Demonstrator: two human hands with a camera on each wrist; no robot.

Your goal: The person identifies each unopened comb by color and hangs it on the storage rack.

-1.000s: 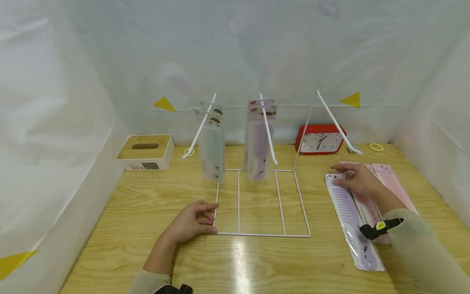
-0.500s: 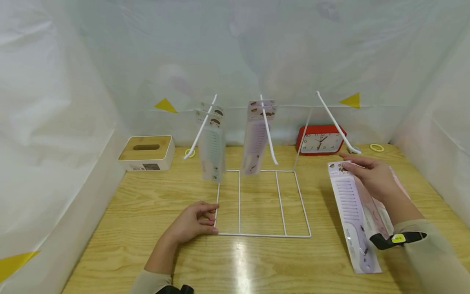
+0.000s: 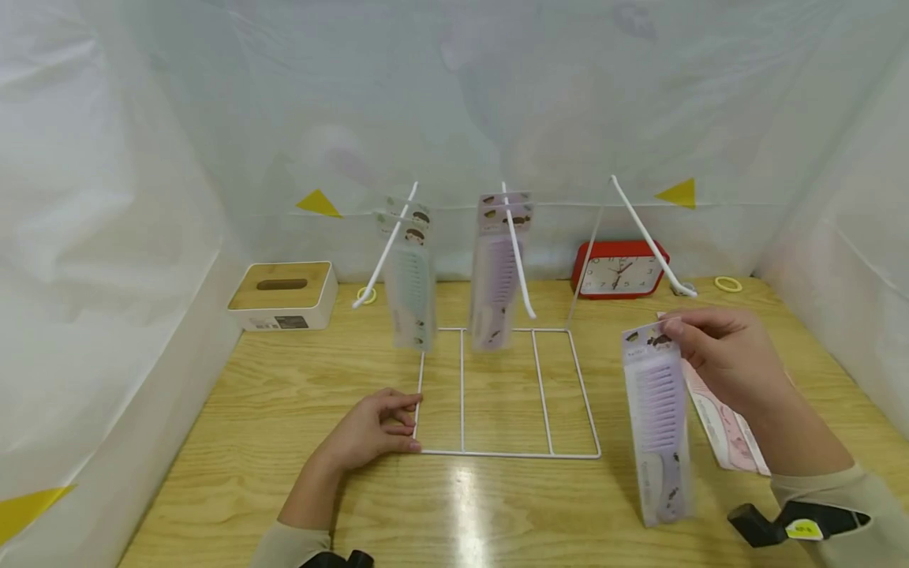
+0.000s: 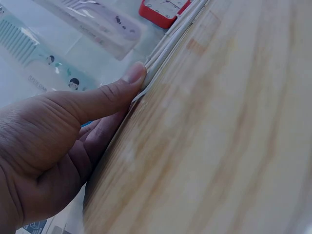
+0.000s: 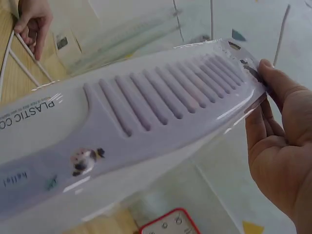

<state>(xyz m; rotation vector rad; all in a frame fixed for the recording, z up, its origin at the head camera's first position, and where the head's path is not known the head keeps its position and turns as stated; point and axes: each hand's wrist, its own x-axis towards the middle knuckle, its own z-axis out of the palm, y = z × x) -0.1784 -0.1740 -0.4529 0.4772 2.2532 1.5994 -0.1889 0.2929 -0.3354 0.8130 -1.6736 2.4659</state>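
My right hand (image 3: 738,363) pinches the top of a clear packet with a purple comb (image 3: 656,426), which hangs nearly upright at the right. In the right wrist view its teeth, handle and printed card show close up. At the front left corner of the white wire rack (image 3: 497,454), my left hand (image 3: 369,430) holds the base wire, thumb (image 4: 134,73) along it in the left wrist view. Packaged green combs (image 3: 410,292) hang on the rack's left hook, packaged purple combs (image 3: 497,284) on the middle one. The right hook (image 3: 646,229) bears nothing.
Packaged pink combs (image 3: 724,418) lie on the wooden table, partly hidden by the right hand and arm. Behind the right hook stands a red clock (image 3: 621,270). A tissue box (image 3: 282,294) sits at the back left, and a yellow ring (image 3: 727,284) lies at the back right.
My right hand has lifted the packaged purple comb off the pile on the table and swung it upright, uncovering more of the pink packets. The left hand stays at the rack corner.
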